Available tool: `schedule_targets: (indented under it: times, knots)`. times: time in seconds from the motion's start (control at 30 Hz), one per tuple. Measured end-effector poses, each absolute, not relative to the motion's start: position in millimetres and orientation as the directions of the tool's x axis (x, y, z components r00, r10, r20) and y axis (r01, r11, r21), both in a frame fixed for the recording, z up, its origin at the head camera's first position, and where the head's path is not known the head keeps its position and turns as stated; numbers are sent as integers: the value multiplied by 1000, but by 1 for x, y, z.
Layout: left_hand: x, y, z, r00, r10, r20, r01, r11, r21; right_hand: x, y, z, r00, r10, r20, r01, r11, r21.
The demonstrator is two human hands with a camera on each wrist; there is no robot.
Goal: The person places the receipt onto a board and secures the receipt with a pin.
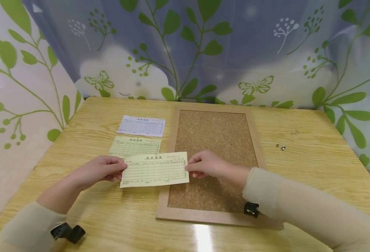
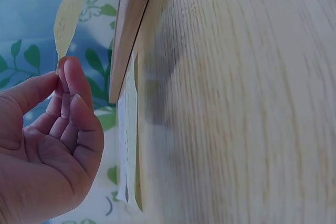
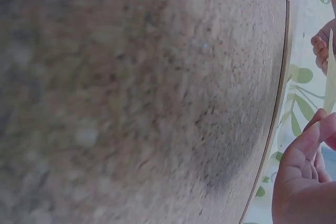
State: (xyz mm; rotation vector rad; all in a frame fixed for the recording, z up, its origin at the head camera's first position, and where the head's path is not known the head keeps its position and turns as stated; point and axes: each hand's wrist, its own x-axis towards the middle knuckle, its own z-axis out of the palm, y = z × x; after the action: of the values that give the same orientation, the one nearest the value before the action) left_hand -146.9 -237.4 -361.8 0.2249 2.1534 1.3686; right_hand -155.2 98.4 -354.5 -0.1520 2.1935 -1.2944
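Observation:
A pale yellow receipt slip (image 1: 154, 169) with a printed grid is stretched between both hands, above the left edge of the corkboard (image 1: 213, 140). My left hand (image 1: 101, 170) pinches its left edge between thumb and fingers. At the opposite edge, my right hand (image 1: 208, 163) pinches the slip the same way, over the cork. In the left wrist view the slip (image 2: 71, 17) rises from the fingertips, raised off the table. Behind it lie a second yellow slip (image 1: 134, 144), partly covered in the head view, and a white-lilac slip (image 1: 142, 126).
The wood-framed corkboard lies flat on the wooden table (image 1: 311, 182). Several small metallic pieces (image 1: 283, 148) rest on the table right of the board. A patterned cloth (image 1: 185, 52) with leaves and butterflies hangs along the back and sides.

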Motion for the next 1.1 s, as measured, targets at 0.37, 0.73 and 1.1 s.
schedule_targets:
  times: [0.37,0.73,1.1]
  knots:
    - [-148,-214,-360,-823,438,-362,-109,503,857,-153,122,-355,-827,-351,-439,225,509,-831]
    - [-151,-196,-357,-806,454,-379,-123,498,859,-150,141,-358,-834,-335,-438,223,522,-823]
    - [-152,-187,-357,-801,477,-362,-98,492,865,-149,150,-359,-836,-339,-432,222,511,-830]
